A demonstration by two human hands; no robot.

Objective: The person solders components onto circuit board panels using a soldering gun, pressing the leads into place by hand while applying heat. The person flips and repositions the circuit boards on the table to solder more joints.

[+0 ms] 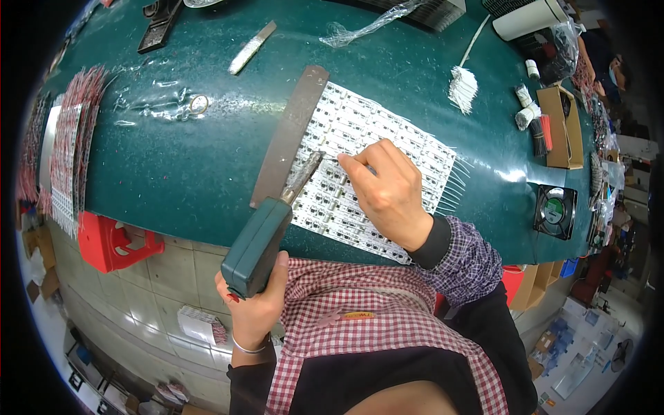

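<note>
My left hand (257,310) is wrapped round the handle of a dark green soldering gun (257,245). The gun's metal tip points up and away over a panel of small white circuit boards (422,153). Above the panel's middle, my right hand (389,197) is closed in a pinch, close to the right of the tip; what its fingertips hold, if anything, is too small to make out. A flat brown metal bar (290,135) lies along the panel's left edge. Short white wires (453,190) stick out from its right edge.
Wired board panels (68,152) stand stacked at the left of the green table (180,159). A tape ring (198,104) and a wrapped blade-like strip (252,48) lie farther back. To the right are white wires (463,90), a cardboard box (561,128) and a black fan (555,211).
</note>
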